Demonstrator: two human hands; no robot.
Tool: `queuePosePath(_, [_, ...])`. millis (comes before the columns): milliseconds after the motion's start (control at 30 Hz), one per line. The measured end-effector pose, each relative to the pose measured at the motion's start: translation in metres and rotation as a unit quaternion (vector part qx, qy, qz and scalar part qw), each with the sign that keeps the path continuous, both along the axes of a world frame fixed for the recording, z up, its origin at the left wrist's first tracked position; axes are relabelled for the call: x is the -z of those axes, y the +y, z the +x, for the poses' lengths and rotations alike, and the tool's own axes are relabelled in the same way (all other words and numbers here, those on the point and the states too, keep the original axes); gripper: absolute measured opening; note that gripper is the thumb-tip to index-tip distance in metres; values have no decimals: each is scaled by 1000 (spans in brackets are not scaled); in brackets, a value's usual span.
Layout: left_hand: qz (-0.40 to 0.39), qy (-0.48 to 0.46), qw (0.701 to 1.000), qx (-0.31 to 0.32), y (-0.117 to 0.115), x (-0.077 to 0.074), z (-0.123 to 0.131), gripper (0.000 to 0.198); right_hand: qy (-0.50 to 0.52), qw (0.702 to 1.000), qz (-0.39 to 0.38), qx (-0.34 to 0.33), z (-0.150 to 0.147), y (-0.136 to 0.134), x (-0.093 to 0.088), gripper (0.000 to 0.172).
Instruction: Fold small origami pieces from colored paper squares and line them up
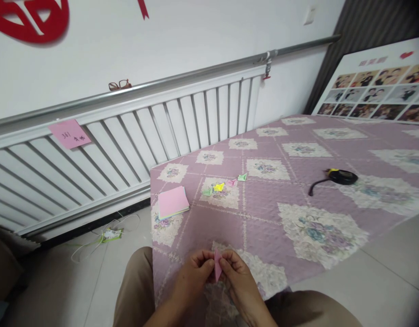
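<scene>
A small folded piece of pink paper (217, 267) stands upright between my hands, just above the near edge of the table. My left hand (199, 270) pinches its left side, and my right hand (235, 269) grips its right side with thumb and fingers. Beyond them lies a stack of square paper (173, 202) with a pink sheet on top. To its right, several small folded paper pieces sit in a row: a green one (207, 192), a yellow one (218, 186), a pink one (232, 182) and another green one (242, 177).
A flowered purple cloth (263, 200) covers the table. A black tape measure (343, 176) with a strap lies at the right. Behind runs a white radiator (182, 122) with a pink note (70, 134) and glasses (120, 85). A photo board (376, 88) leans at the back right.
</scene>
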State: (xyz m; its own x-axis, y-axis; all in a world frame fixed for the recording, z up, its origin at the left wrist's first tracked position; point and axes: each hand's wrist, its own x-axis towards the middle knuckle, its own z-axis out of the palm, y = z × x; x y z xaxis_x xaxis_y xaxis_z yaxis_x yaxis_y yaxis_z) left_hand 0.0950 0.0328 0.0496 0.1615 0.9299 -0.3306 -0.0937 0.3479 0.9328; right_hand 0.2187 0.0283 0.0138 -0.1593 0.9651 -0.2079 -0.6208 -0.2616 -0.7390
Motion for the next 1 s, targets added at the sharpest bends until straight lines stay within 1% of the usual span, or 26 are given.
queuePosePath(200, [19,39,999,10,1,-5,-2,26,-20,1000,4,3,0,0,-7,28])
queuePosePath(400, [47,85,995,17,2,-8,-3,20,-48,999,10,6,-1,1,-4,30])
queuePosePath(533, [97,147,984,21,3,-15,-6,16,-94,995,30,13,0,2,-5,32])
queuePosePath(633, [119,159,979,36,3,-18,-8,16,-148,988,49,8,1,3,-9,32])
queuePosePath(800, [108,148,982,34,2,-18,-8,24,-213,975,69,8,1,4,-15,32])
queuePosePath(867, [101,149,983,39,1,-19,-7,20,-222,973,66,8,0,4,-15,31])
queuePosePath(1000, [110,175,978,25,0,-23,-3,14,-243,967,70,0,1,3,-14,29])
